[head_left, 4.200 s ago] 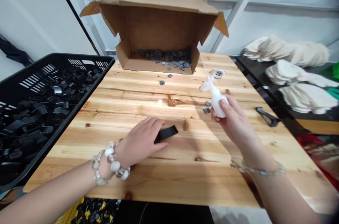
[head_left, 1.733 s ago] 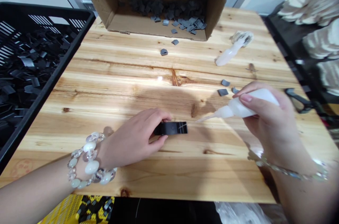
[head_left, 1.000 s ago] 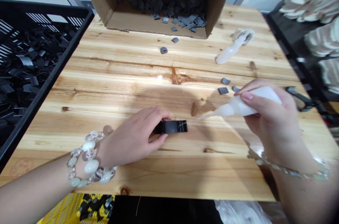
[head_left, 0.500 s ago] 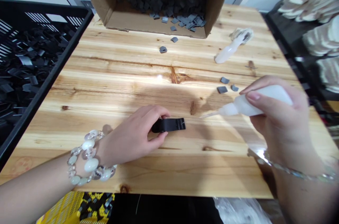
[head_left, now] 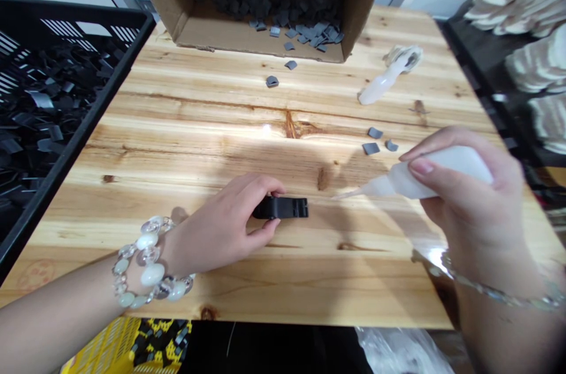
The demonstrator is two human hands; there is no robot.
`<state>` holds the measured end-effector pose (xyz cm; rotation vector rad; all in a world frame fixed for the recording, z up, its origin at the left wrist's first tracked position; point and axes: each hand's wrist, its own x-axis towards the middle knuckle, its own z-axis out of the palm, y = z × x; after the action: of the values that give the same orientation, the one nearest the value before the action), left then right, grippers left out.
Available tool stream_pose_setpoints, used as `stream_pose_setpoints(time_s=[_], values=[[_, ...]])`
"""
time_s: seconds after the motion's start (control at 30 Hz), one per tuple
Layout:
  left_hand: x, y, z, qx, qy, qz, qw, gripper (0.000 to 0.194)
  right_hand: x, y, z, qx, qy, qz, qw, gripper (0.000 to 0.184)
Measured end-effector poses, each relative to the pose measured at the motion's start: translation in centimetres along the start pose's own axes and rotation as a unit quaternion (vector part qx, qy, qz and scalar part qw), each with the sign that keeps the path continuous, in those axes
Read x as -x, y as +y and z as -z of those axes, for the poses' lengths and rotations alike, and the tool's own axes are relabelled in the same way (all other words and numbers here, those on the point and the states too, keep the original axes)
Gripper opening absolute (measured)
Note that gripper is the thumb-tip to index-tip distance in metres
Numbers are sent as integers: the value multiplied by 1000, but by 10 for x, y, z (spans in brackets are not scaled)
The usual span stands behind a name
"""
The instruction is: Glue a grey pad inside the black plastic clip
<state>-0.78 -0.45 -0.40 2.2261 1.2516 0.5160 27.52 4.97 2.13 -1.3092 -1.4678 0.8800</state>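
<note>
My left hand (head_left: 225, 223) rests on the wooden table (head_left: 186, 126) and pinches one end of a small black plastic clip (head_left: 285, 207) between thumb and fingers. My right hand (head_left: 469, 197) is wrapped round a white squeeze bottle (head_left: 424, 176) with a long thin nozzle. The nozzle tip points left and hovers a short way to the right of the clip, not touching it. Three small grey pads (head_left: 375, 141) lie on the table just beyond the bottle.
An open cardboard box (head_left: 260, 2) holding several grey pads stands at the far edge, two loose pads (head_left: 272, 81) before it. A black crate (head_left: 44, 97) of black parts sits left. A second white bottle (head_left: 384, 82) lies far right. Pale stacked pieces (head_left: 530, 38) are right.
The bottle has drawn back to the right, its nozzle tip now clear of the clip. My left hand has turned and shifted the clip slightly left.
</note>
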Motion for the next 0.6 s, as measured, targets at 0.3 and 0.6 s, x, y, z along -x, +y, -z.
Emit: stream_pose_setpoints(time_s=[0.3,0.6], values=[[0,1,-1,-2,2,-3,1000,29,1,-3,-2,19,-1,5,1000,16],[0,0,0,-8,-6,3,1000,29,1,6,-6,-37,-3,13,999,15]])
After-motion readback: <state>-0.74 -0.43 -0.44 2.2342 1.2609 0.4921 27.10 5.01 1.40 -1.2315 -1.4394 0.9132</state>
